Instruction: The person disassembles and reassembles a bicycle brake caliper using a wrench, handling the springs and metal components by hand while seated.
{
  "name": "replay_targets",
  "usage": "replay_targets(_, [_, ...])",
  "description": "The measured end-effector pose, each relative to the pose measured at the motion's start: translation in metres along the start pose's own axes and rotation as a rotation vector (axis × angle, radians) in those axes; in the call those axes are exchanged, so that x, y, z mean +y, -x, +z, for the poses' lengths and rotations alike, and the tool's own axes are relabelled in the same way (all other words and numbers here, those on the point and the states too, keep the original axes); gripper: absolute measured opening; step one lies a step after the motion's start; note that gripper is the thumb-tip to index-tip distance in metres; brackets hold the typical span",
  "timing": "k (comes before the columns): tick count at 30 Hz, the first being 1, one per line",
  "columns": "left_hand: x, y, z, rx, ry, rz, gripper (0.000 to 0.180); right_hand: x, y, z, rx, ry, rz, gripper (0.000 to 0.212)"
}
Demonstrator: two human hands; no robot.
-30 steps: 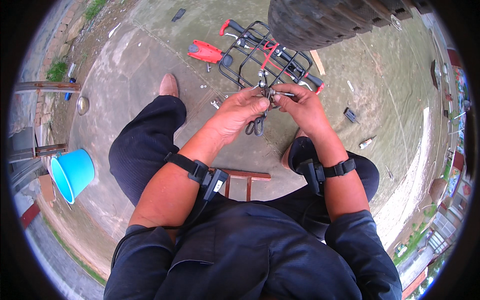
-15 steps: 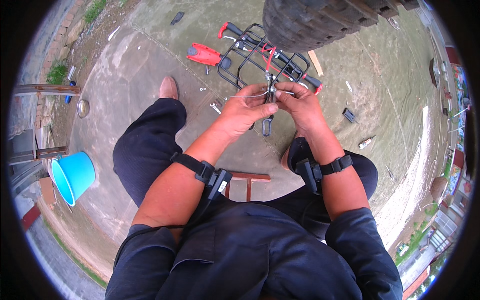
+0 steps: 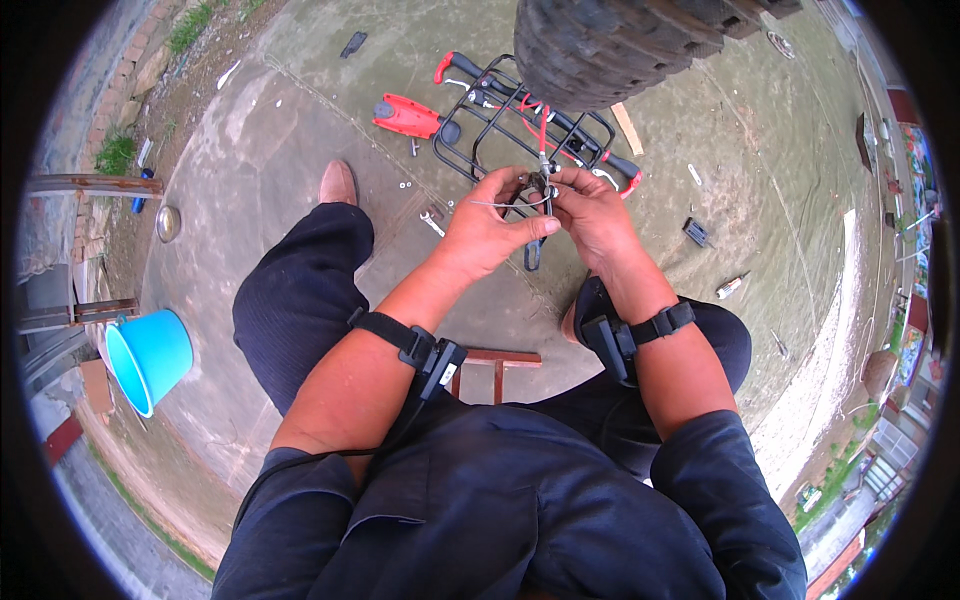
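Observation:
Both my hands are closed around a bicycle brake caliper (image 3: pixel 540 190), a small metal and black assembly with a dark loop hanging below it (image 3: pixel 532 258). Fingers and thumb of my left hand (image 3: pixel 487 228) pinch its left side. My right hand (image 3: pixel 593 215) grips its right side with bent fingers. A red brake cable (image 3: pixel 544 125) runs down into the caliper from above. A thin bare wire (image 3: pixel 486 204) sticks out to the left across my left fingers. Fingers partly hide the caliper.
A knobby tyre (image 3: pixel 610 60) looms above my hands. Beyond them lie a black carrier rack (image 3: pixel 472 135), handlebars with red-ended grips (image 3: pixel 626 170) and a red-and-black part (image 3: pixel 405 116). A wrench (image 3: pixel 432 224), black block (image 3: pixel 696 232) and blue bucket (image 3: pixel 165 350) are around me.
My hands have shifted slightly, and the caliper has turned between them. The bare wire now curves lower. The tyre and rack appear slightly farther left in view.

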State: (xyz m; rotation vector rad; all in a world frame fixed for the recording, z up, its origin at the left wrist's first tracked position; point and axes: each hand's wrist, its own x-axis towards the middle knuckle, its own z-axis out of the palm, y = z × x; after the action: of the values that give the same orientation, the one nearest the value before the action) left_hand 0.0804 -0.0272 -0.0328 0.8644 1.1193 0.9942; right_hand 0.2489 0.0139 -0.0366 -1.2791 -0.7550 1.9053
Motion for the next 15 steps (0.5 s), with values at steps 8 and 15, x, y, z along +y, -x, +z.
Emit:
replay_targets(8, [-0.006,-0.003,-0.003,0.107,-0.366,0.167,0.081,-0.002,-0.002,0.001,-0.044,-0.101,0.065,0.015])
replay_targets(15, [0.018,0.002,-0.002,0.092,-0.554,0.132,0.082,-0.004,-0.001,0.004,-0.059,-0.183,0.095,0.016])
